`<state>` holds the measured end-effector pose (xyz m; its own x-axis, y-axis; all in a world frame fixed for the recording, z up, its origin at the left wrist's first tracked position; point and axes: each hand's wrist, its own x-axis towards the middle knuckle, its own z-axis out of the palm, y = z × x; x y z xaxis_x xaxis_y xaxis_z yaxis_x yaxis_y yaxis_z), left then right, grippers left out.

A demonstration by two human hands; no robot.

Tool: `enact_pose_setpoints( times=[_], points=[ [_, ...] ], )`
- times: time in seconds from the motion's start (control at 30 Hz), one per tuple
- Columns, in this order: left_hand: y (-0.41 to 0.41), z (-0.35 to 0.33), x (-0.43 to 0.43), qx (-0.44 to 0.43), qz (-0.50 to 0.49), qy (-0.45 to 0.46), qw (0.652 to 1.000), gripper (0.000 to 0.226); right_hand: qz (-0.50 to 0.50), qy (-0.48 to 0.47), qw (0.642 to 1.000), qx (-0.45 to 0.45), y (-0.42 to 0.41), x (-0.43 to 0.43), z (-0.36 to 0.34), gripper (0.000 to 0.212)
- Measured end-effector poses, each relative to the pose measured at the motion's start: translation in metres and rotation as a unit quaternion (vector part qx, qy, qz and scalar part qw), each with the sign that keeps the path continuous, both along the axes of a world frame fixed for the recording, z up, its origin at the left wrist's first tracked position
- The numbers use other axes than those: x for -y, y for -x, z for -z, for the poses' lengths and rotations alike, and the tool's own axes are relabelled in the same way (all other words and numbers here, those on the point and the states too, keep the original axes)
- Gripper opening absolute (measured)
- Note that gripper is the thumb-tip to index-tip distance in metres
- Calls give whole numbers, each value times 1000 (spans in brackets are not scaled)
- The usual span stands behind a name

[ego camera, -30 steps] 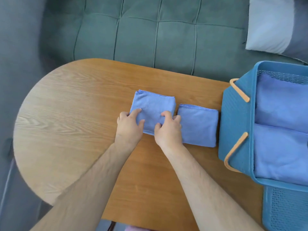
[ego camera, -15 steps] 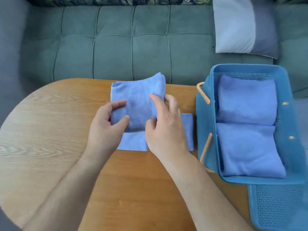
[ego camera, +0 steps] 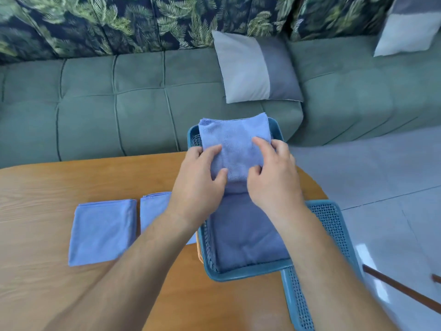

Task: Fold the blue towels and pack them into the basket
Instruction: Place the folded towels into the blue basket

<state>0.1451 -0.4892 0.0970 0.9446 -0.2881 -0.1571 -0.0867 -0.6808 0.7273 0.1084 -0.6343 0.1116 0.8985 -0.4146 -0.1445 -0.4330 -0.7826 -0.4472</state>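
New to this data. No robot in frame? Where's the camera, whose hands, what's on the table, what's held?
No robot: a person works bare-handed. The view is from one wide-angle camera worn on the head, looking forward and down, so the forearms enter from below. The left hand and the right hand each have a grip on one folded light-blue cloth towel, held at the far end of a blue plastic basket. A darker-looking blue towel lies in its near half. On the rounded wooden table, left of the basket, lie a folded blue towel in full view and another folded blue towel partly hidden by the left forearm. A perforated blue plastic piece sits at the basket's right; lid or not, I cannot tell.
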Motion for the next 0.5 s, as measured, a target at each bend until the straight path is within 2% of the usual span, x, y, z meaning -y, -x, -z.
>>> enact_pose_setpoints(
  times=[0.07,0.13,0.2,0.27,0.33,0.43,0.5],
  points=[
    [1,10,13,3,25,-74,997,51,-17,37,997,-59,-1,12,10,58],
    [7,17,19,48,31,-157,986,40,-34,108,989,-93,2,19,21,48],
    [8,20,22,117,41,-203,971,38,-54,141,988,-35,1,20,30,47],
    [-2,25,26,160,95,-212,959,58,-96,125,987,28,-8,19,42,57],
    [-19,29,30,148,167,-258,940,72,-141,106,984,26,-19,17,60,61],
    [-37,37,36,112,234,-391,883,75,-182,109,975,-62,-24,15,83,78],
    [-41,44,39,84,252,-437,859,77,-199,118,970,-81,-23,16,96,82]
  ],
)
